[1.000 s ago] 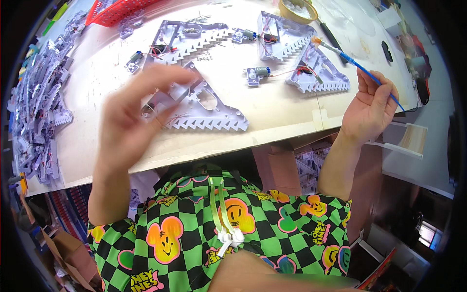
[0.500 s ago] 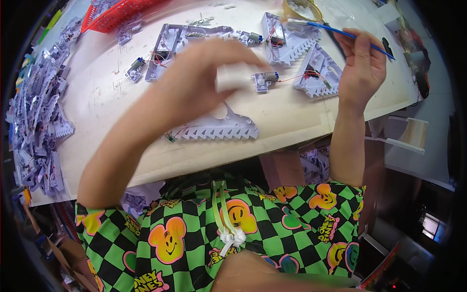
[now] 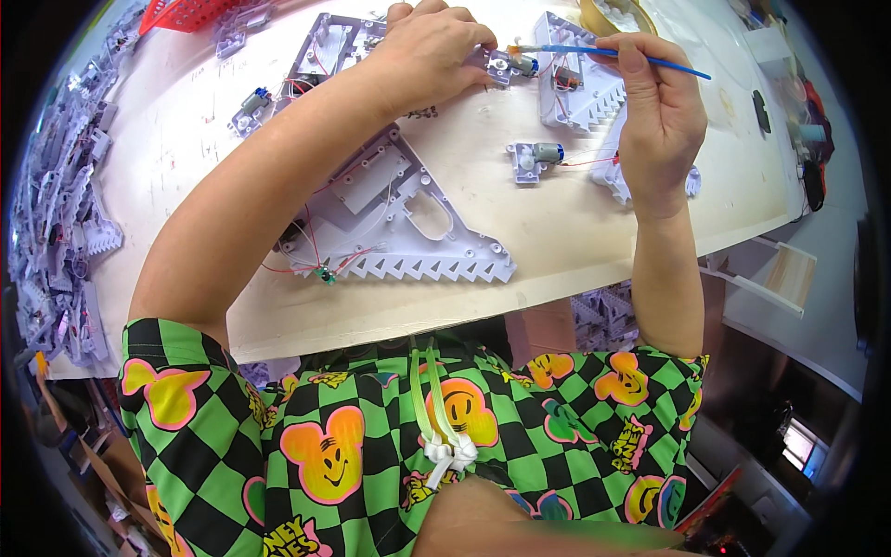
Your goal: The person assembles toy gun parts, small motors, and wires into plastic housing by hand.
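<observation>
Head view, left to right. Far to the left of the left hand, a heap of grey plastic parts (image 3: 56, 213) lies along the table edge. A red basket (image 3: 190, 13) sits at the far left corner of the table (image 3: 557, 232), well apart from both hands. Just left of the left forearm lies a small motor unit (image 3: 249, 105) with a blue end.

Below the left forearm, a large grey toothed housing (image 3: 408, 232) lies flat on the table with its saw-tooth edge toward the person; red wires and a small green board (image 3: 324, 274) hang at its left end.

The left hand (image 3: 429, 58) reaches across the table with the fingers curled down. Its fingertips pinch a small grey motor block (image 3: 506, 65) just to the right of the hand. Behind the hand, another grey housing (image 3: 329, 46) is partly covered.

Between the two hands, nearer the person, a second motor block (image 3: 535, 158) lies loose with a red wire trailing toward the right hand.

The right hand (image 3: 661, 121) is closed around a blue-handled brush (image 3: 613, 53), held between thumb and fingers. The brush runs leftward from the hand, and its orange tip lies at the motor block held by the left hand. Under the right hand, a grey toothed housing (image 3: 575, 93) stands partly hidden.
</observation>
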Available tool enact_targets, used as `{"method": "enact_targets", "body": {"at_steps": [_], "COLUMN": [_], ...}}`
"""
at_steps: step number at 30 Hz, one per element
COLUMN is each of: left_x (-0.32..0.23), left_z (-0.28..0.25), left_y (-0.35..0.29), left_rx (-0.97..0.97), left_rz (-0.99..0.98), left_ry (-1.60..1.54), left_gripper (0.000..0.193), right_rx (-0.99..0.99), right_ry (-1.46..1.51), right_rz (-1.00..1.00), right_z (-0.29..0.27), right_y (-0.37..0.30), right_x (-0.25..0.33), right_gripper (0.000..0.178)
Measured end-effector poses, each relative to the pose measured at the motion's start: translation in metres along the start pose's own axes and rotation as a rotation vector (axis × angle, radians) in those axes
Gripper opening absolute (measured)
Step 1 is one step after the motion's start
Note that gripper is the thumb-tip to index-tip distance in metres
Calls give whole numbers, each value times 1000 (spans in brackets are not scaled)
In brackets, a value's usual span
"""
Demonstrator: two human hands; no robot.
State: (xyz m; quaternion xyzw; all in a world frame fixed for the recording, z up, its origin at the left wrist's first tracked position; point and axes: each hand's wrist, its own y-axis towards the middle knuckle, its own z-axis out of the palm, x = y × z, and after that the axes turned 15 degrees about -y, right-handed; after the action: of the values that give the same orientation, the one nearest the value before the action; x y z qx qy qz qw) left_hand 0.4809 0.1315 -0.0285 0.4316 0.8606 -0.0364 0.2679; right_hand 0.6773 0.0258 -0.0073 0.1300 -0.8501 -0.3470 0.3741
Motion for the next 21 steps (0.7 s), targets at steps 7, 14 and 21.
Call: {"method": "enact_targets", "body": {"at_steps": [7, 14, 21], "left_x": [-23, -25, -24], "left_z": [-1, -3, 4], "left_y": [-12, -9, -8], "left_rx": [-104, -60, -98], "left_rz": [-3, -93, -81], "left_ry": [32, 5, -47], "left_gripper": [38, 39, 37], "right_rx": [9, -5, 36], "right_ry": [-7, 27, -35], "right_rz": [30, 20, 25], "right_z": [-16, -11, -8], "right_y": [-3, -2, -5], "right_x": [8, 7, 7], "right_gripper": [18, 18, 16]}}
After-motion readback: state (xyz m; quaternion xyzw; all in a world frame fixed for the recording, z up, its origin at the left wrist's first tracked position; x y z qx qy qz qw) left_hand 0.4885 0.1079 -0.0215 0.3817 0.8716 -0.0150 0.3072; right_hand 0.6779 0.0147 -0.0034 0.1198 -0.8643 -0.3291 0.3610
